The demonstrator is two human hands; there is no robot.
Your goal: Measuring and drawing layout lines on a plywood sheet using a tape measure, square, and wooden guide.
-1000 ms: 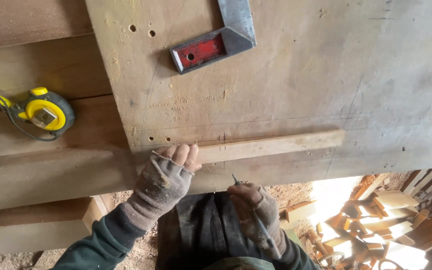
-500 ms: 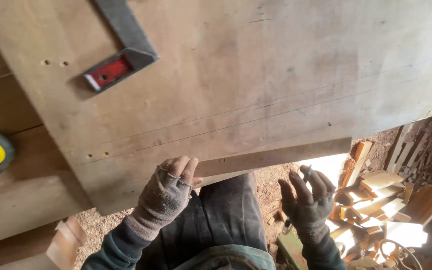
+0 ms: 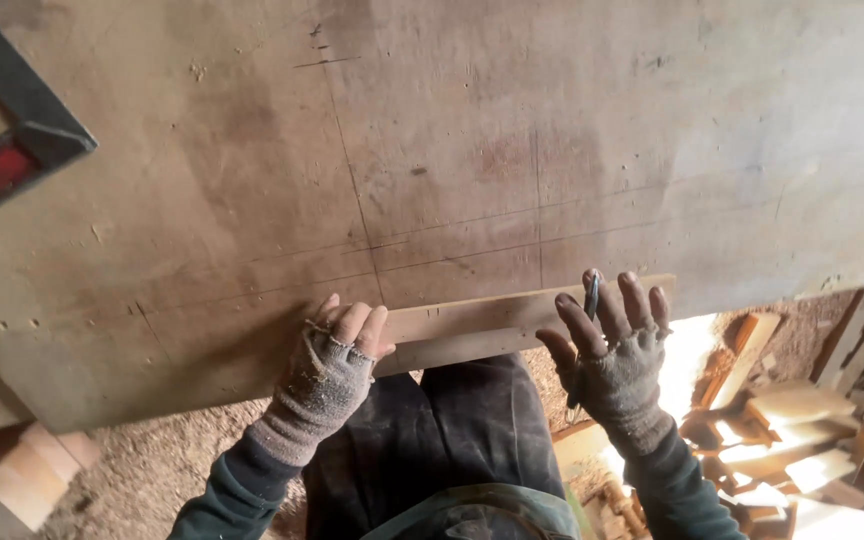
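A: Hands first. Left hand [image 3: 337, 350], fingerless knit glove, lower centre of frame, fingers curled and pressing on the left end of the wooden strip [image 3: 482, 325]. Not pinching, just holding it down.

B: Right hand [image 3: 614, 350]?

A: Same kind of glove, fingers spread flat over the strip's right end, with a dark pencil [image 3: 588, 305] tucked between two fingers.

B: Where's the strip?

A: Lying flat along the lower edge of the big plywood board [image 3: 472, 150], centre-bottom of frame, both ends under the hands.

B: Handling?

A: Looks thin, light, stiff, dry wood. Probably slides easily on the smooth board, so it wants pressure at both ends. To lift it, grip the long edges near the middle, which is bare.

B: Surroundings?

A: Pencil lines on the board just above the strip, one running up from it. Try square [image 3: 12, 140] with a red stock, upper left, well apart. Dark trousers [image 3: 452, 440] bottom centre, sawdust floor [image 3: 152, 465] lower left, pile of wood offcuts [image 3: 802, 420] lower right.

B: Anything in the way?

A: Nothing on the board near the strip. It sits close to the board's edge, so it could slip off.
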